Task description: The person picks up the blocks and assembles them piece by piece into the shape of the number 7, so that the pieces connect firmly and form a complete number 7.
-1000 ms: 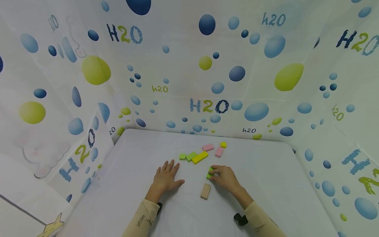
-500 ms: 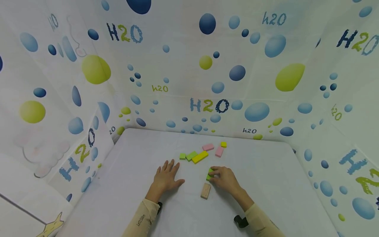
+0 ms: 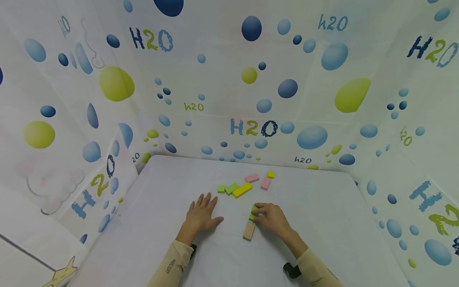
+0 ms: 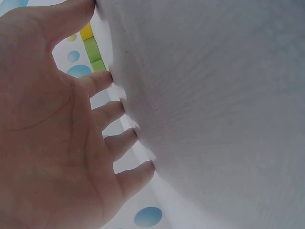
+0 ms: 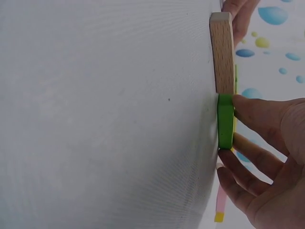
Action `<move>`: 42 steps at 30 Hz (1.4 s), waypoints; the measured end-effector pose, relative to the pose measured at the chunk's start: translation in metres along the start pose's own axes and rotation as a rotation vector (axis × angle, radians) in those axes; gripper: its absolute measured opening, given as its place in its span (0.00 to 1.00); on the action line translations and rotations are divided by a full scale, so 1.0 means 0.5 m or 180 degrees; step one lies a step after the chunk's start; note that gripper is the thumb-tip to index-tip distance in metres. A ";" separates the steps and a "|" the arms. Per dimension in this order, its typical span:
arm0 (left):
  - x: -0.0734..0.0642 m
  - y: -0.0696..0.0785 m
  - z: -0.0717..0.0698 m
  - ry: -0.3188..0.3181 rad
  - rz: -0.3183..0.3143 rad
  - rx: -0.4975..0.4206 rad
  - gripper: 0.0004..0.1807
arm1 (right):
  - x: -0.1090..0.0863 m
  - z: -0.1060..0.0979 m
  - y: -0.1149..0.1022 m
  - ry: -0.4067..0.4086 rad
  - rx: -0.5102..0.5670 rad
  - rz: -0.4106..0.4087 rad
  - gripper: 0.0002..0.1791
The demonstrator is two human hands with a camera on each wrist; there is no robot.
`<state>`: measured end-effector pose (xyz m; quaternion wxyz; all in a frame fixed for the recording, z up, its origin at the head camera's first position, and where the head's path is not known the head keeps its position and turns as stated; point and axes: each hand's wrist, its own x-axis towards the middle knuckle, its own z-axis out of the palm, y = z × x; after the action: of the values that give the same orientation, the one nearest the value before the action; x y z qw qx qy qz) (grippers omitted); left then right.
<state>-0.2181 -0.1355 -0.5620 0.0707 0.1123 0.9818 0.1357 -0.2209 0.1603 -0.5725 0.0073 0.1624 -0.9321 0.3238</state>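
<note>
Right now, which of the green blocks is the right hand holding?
The green block nearest the person, beside the bare wooden block; the right hand pinches it. The two other green blocks lie untouched in the far row.

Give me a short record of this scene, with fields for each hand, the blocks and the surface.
Left hand: flat on the table, fingers spread, holding nothing.
Right hand: fingers curled round a green block.
Wooden block: lies on the table, its end touching the green block.
Other blocks: a yellow bar, two pink blocks, further back.
Surface: white table.
</note>
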 end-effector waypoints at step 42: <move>0.002 0.001 0.000 -0.0043 0.0004 0.0000 0.46 | -0.014 0.003 -0.004 0.0077 0.0142 -0.0146 0.09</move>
<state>-0.2189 -0.1349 -0.5620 0.0772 0.1138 0.9813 0.1349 -0.2136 0.1602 -0.5732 0.0223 0.1799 -0.9205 0.3462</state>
